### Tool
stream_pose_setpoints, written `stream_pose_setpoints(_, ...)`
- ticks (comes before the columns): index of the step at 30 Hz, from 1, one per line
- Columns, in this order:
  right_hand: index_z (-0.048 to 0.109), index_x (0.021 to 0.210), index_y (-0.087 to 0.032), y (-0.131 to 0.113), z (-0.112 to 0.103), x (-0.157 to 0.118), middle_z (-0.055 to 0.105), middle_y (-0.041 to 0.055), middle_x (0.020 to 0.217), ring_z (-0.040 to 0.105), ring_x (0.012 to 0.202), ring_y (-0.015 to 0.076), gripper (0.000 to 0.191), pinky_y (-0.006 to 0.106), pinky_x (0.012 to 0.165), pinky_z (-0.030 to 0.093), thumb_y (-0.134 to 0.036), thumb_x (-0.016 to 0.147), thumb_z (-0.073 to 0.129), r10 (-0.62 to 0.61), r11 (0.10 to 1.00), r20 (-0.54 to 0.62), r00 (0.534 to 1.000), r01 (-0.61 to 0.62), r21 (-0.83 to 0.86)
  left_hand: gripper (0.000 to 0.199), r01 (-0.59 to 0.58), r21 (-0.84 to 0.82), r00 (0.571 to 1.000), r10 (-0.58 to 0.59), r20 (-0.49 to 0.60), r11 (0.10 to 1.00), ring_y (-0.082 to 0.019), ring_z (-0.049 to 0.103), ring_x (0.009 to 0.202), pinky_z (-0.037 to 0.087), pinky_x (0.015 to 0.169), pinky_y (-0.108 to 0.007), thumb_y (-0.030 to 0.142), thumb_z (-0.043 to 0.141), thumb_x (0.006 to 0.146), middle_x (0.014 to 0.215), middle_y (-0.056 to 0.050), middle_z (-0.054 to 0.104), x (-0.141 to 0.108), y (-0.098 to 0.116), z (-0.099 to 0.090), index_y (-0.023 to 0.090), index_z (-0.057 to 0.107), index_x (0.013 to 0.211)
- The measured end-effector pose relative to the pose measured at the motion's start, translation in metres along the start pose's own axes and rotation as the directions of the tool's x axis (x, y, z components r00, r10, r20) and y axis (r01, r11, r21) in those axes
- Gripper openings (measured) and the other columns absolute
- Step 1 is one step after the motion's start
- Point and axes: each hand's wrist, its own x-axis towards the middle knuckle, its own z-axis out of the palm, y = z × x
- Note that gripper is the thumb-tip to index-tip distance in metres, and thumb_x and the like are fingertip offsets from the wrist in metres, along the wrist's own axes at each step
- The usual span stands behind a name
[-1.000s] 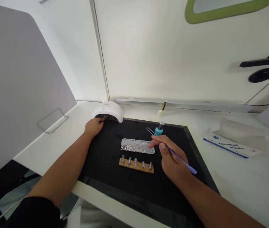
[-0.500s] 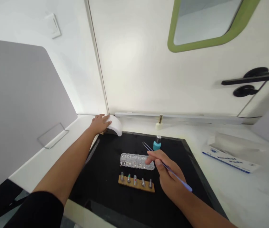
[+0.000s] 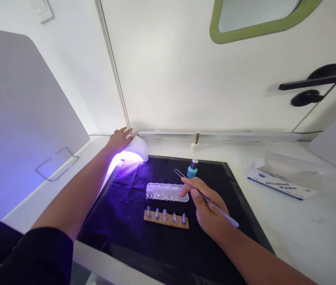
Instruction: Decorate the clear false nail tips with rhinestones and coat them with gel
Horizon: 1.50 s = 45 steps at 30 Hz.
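Note:
My left hand (image 3: 120,140) rests with its fingers spread on top of a white arched lamp (image 3: 138,147), which glows purple underneath. Pinched in my right hand (image 3: 207,204) are tweezers (image 3: 215,206), their tips pointing up and left near a turquoise bottle (image 3: 192,170). Just left of my right fingers lies a clear compartment case (image 3: 163,192) with small shiny pieces. Nearer to me, a tan strip (image 3: 166,221) carries several shiny nail tips standing in a row.
A black mat (image 3: 156,241) covers the middle of the white table (image 3: 292,221). Behind it stands a pale bottle (image 3: 195,146) with a gold cap. An alcohol pads box (image 3: 280,186) lies at the right. A grey panel (image 3: 22,118) rises at the left.
The lamp has come on and throws purple light over the mat and left panel. My left hand's fingers have lifted slightly. The whole view has shifted a little; my right hand keeps the tweezers.

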Motion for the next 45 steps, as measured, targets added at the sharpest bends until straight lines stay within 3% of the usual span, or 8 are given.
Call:
stream_pose_setpoints(3,0.068,0.117,-0.025,-0.002,0.001,-0.002,0.066,0.0009,0.073,0.062,0.068,0.0153,0.029,0.031,0.065,0.053,-0.036,0.101,0.046,0.014,1.000,-0.013,1.000,-0.014,0.004,0.040,-0.112,-0.139,0.979,0.086,-0.185,0.984,-0.027,0.056,0.120,0.049,0.100,-0.051,0.035,0.058,0.096,0.137,-0.012,0.053,-0.023,0.000,-0.011,0.017,0.054,0.132)
stream_pose_setpoints(5,0.068,0.117,-0.024,-0.004,0.002,-0.002,0.065,0.0021,0.074,0.061,0.071,0.0169,0.033,0.033,0.067,0.052,-0.040,0.101,0.045,0.031,0.999,-0.030,0.999,-0.031,0.012,0.038,-0.202,-0.236,0.961,0.147,-0.234,0.950,-0.026,0.050,0.126,0.045,0.106,-0.050,0.032,0.050,0.099,0.136,-0.011,0.053,-0.045,0.006,-0.016,0.019,0.051,0.135)
stream_pose_setpoints(10,0.069,0.114,-0.024,-0.003,0.001,-0.001,0.063,0.0032,0.079,0.059,0.077,0.0186,0.035,0.037,0.073,0.051,-0.046,0.099,0.048,0.086,0.996,-0.049,0.995,-0.084,0.033,0.023,-0.351,-0.496,0.935,0.326,-0.141,0.794,-0.018,0.062,0.093,0.055,0.081,-0.034,0.032,0.052,0.095,0.102,-0.005,0.067,-0.100,0.047,-0.015,0.020,0.062,0.112)
stream_pose_setpoints(14,0.068,0.111,-0.025,0.001,-0.001,-0.001,0.064,0.0019,0.078,0.061,0.076,0.0181,0.032,0.036,0.074,0.051,-0.046,0.099,0.047,0.150,0.987,-0.058,0.987,-0.147,0.065,0.014,-0.399,-0.630,0.888,0.452,-0.085,0.666,-0.014,0.060,0.079,0.053,0.072,-0.029,0.023,0.048,0.093,0.087,-0.002,0.064,-0.120,0.078,-0.010,0.019,0.060,0.100)
stream_pose_setpoints(18,0.066,0.103,-0.024,0.004,-0.002,-0.002,0.065,0.0021,0.078,0.062,0.074,0.0186,0.029,0.036,0.072,0.051,-0.047,0.098,0.048,0.222,0.972,-0.084,0.972,-0.213,0.097,0.003,-0.445,-0.674,0.831,0.553,-0.064,0.590,-0.015,0.057,0.082,0.051,0.077,-0.032,0.019,0.054,0.087,0.087,-0.003,0.060,-0.120,0.074,0.007,0.018,0.056,0.089)
stream_pose_setpoints(25,0.071,0.098,-0.027,0.003,-0.004,0.002,0.066,0.0019,0.075,0.062,0.070,0.0179,0.023,0.034,0.066,0.052,-0.044,0.095,0.056,0.301,0.942,-0.043,0.953,-0.291,0.166,0.011,-0.453,-0.731,0.743,0.669,0.006,0.510,-0.018,0.057,0.090,0.048,0.083,-0.035,0.024,0.053,0.093,0.092,-0.005,0.062,-0.117,0.052,0.035,0.018,0.062,0.089)
stream_pose_setpoints(36,0.077,0.097,-0.031,0.009,0.001,-0.003,0.066,0.0024,0.082,0.063,0.075,0.0187,0.018,0.035,0.073,0.052,-0.044,0.090,0.065,0.412,0.889,-0.116,0.904,-0.371,0.267,0.010,-0.411,-0.709,0.684,0.708,0.176,0.573,-0.019,0.056,0.094,0.046,0.084,-0.035,0.025,0.058,0.090,0.098,-0.005,0.060,-0.113,0.051,0.033,0.019,0.066,0.093)
stream_pose_setpoints(45,0.076,0.094,-0.027,0.002,0.014,0.006,0.067,0.0039,0.083,0.065,0.072,0.0187,0.019,0.037,0.067,0.053,-0.042,0.089,0.066,0.260,0.954,-0.175,0.950,-0.224,0.199,0.015,-0.437,-0.687,0.673,0.718,0.178,0.580,-0.021,0.054,0.094,0.045,0.086,-0.036,0.032,0.060,0.089,0.097,-0.004,0.059,-0.114,0.050,0.032,0.019,0.065,0.094)
